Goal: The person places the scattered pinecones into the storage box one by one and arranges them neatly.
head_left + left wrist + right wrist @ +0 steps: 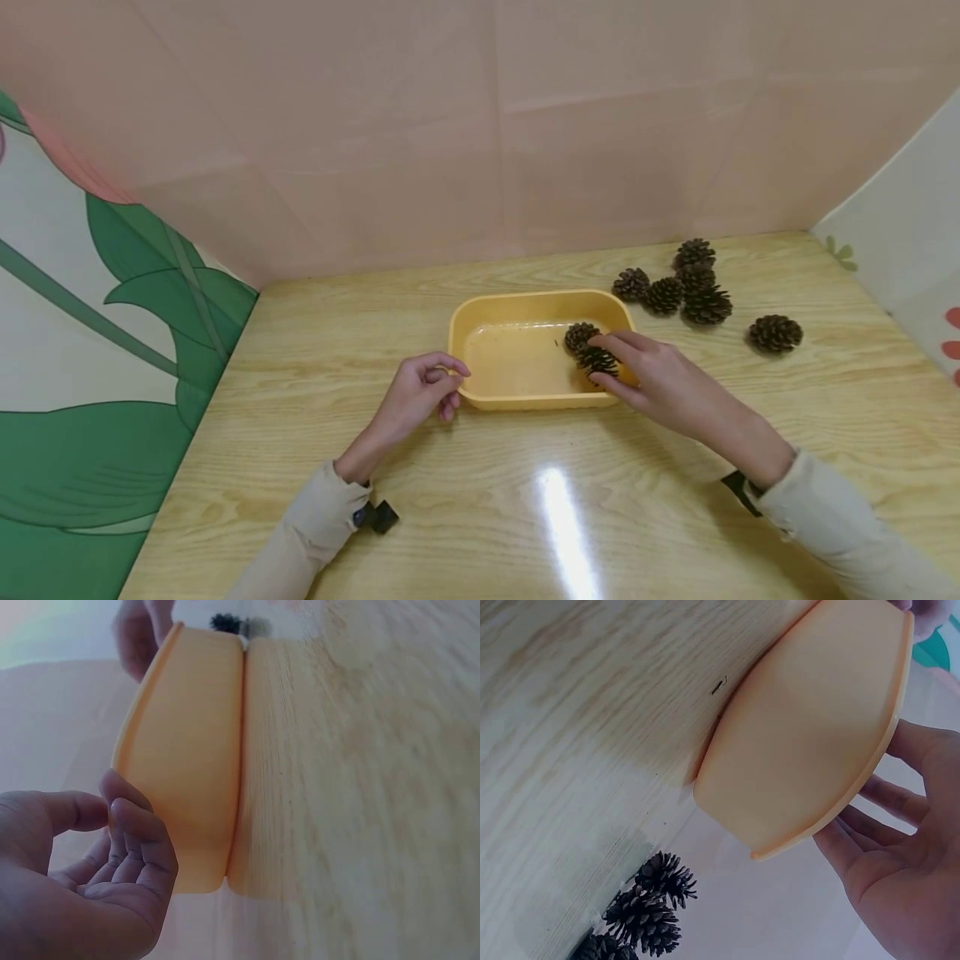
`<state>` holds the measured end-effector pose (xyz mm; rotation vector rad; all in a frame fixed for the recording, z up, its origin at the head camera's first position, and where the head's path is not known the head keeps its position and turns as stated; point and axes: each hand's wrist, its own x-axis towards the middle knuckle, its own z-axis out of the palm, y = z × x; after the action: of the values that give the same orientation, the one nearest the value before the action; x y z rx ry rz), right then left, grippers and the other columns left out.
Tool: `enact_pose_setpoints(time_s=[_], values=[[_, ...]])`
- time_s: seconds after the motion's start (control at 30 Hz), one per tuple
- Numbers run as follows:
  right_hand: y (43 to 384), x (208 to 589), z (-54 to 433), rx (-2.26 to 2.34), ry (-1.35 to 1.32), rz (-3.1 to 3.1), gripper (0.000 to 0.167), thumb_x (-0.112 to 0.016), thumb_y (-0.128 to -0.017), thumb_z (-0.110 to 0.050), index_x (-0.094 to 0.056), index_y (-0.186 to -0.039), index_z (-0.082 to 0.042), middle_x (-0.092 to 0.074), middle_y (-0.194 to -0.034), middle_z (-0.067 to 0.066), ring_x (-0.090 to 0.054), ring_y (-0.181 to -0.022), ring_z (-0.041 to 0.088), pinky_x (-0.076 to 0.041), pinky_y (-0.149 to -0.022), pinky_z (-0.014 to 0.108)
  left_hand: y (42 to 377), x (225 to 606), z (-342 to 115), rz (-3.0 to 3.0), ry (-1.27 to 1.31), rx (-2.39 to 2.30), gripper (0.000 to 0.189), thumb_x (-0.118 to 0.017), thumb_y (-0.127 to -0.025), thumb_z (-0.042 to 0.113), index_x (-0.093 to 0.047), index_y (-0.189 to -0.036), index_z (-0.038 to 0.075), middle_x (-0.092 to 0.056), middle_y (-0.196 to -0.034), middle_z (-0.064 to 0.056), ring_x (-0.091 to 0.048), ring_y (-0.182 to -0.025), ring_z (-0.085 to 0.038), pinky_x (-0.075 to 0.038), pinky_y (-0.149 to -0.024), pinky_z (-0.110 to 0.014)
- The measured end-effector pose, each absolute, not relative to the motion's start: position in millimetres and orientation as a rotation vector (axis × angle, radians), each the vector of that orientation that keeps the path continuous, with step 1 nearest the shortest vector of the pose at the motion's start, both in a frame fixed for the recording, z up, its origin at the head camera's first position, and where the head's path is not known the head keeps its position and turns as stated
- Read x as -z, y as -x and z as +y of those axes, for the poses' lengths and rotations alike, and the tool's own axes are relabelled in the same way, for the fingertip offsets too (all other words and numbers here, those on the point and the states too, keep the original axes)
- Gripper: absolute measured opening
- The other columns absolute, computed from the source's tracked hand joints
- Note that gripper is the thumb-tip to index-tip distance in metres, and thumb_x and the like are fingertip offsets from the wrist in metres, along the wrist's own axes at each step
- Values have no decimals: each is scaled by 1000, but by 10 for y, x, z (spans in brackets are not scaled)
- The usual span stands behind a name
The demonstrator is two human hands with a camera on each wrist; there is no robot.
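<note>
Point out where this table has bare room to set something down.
Bare: the table left of the yellow tub, and in front of it between the sleeves. Crowded: the tub's right end, with two pinecones and the right hand; the back-right pinecone cluster.

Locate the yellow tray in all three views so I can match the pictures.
Head: yellow tray near the centre, seen from above.
Left wrist: yellow tray left of centre, seen from the side.
Right wrist: yellow tray at upper right, seen from the side.
Shared landmark: the left hand at its rim, top right in the right wrist view.
</note>
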<state>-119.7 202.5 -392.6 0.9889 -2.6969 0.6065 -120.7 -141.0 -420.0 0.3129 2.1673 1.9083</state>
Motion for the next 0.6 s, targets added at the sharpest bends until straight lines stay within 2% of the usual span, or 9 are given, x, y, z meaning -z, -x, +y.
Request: enact_pose_setpoints(time_s=[0.3,0.47,0.6], values=[[1213,3909,2002,-585,-1029,-2701,42,-73,-92,-15,-61,-130,-1,-65,-118,23,-58,-59,6,-55,-57,24,1209,4197,-1401,2179,-289,-1904,19,-59,-97,2,-62,-107,-14,-63,-64,-11,-56,-50,-15,-49,-46,-26],[1216,3916,1989,-581,-1050,-2686,31,-72,-91,-10,-66,-121,-1,-67,-113,20,-58,-60,5,-53,-55,18,1212,4202,-1398,2180,-286,-1899,19,-59,-97,2,-62,-107,-14,-63,-63,-10,-56,-50,-15,-48,-46,-26],[1213,3916,1987,-578,-1041,-2698,29,-71,-91,-9,-68,-118,0,-67,-111,20,-55,-56,0,-49,-52,14,1204,4194,-1402,2179,-288,-1901,18,-59,-97,2,-63,-107,-13,-63,-63,-9,-56,-49,-15,-49,-46,-27]])
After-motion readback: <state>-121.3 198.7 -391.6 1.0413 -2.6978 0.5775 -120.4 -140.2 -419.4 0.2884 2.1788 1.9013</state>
